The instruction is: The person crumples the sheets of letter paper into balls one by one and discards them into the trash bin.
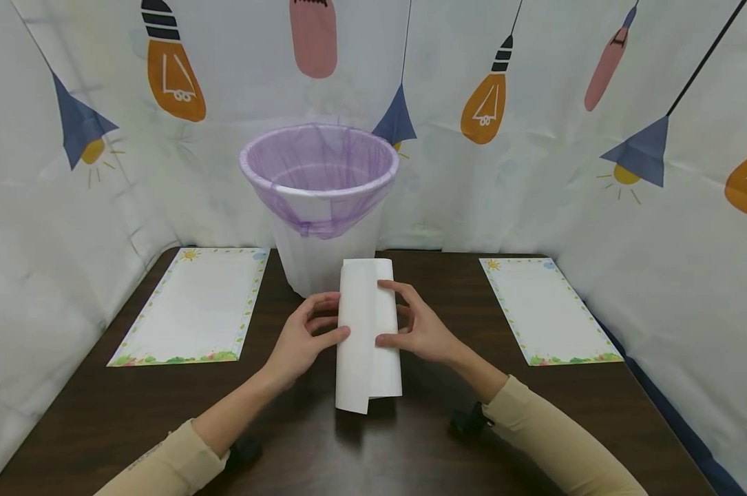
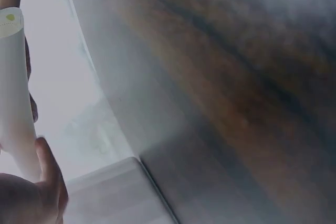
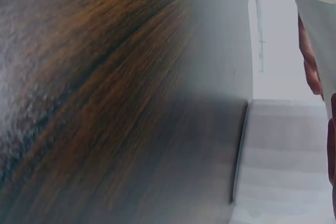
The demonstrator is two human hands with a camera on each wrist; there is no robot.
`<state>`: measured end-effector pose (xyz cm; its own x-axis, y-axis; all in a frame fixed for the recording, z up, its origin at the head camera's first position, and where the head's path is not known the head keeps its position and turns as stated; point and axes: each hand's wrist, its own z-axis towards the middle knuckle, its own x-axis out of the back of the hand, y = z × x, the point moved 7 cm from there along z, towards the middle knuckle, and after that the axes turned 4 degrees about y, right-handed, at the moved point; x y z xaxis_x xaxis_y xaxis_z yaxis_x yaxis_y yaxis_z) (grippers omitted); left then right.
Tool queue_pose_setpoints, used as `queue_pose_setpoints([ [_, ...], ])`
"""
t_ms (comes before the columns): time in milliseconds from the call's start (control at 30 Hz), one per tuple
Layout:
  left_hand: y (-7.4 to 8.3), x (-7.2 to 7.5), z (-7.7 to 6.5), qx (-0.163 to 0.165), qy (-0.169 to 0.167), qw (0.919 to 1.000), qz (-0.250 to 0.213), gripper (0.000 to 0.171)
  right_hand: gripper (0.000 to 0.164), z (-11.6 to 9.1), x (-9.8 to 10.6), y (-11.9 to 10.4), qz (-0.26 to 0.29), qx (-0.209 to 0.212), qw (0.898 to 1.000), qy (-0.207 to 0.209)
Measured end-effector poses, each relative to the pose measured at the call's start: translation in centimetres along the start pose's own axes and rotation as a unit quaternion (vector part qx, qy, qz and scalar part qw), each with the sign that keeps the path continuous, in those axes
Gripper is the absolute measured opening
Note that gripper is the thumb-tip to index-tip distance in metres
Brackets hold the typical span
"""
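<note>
A white sheet of paper, loosely rolled or folded over on itself, is held above the table between both hands. My left hand grips its left side, thumb on the near face and fingers round the edge. My right hand pinches the right side, thumb and forefinger on the face, other fingers partly hidden behind. In the left wrist view the paper looks like a tube, with a bit of print inside its end. The right wrist view catches only part of the paper and some fingertips.
Behind the paper stands a white bin lined with a purple bag. Bordered sheets lie flat on the dark wooden table: a left sheet and a right sheet. A patterned curtain surrounds the table.
</note>
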<state>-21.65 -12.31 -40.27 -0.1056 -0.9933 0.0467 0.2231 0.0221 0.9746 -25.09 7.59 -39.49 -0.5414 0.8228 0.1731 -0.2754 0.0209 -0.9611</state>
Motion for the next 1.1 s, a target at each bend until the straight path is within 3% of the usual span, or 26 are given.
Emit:
queue_pose_setpoints([
  [133, -0.5, 0.0, -0.1, 0.031, -0.002, 0.9995, -0.003, 0.066, 0.090, 0.0, -0.1, -0.1, -0.015, 0.010, 1.000, -0.001],
  [400, -0.6, 0.2, 0.0, 0.051, 0.021, 0.9985, 0.002, 0.071, 0.086, -0.1, -0.6, -0.3, -0.013, 0.029, 0.999, -0.025],
  [633, -0.6, 0.4, 0.0, 0.056, 0.040, 0.9976, -0.007, 0.074, 0.081, -0.5, -0.9, -0.2, 0.020, 0.043, 0.995, -0.092],
  [800, -0.8, 0.6, 0.1, 0.063, 0.046, 0.9969, -0.014, 0.074, 0.096, -0.8, -0.9, -0.5, 0.042, 0.070, 0.986, -0.144],
  [933, -0.8, 0.7, 0.2, 0.065, 0.049, 0.9965, -0.021, 0.074, 0.104, -0.9, -0.9, -0.5, 0.011, 0.082, 0.985, -0.149],
  [1100, -0.7, 0.7, 0.2, 0.063, 0.052, 0.9963, -0.026, 0.074, 0.100, -1.1, -0.6, -0.9, -0.036, 0.115, 0.984, -0.133],
])
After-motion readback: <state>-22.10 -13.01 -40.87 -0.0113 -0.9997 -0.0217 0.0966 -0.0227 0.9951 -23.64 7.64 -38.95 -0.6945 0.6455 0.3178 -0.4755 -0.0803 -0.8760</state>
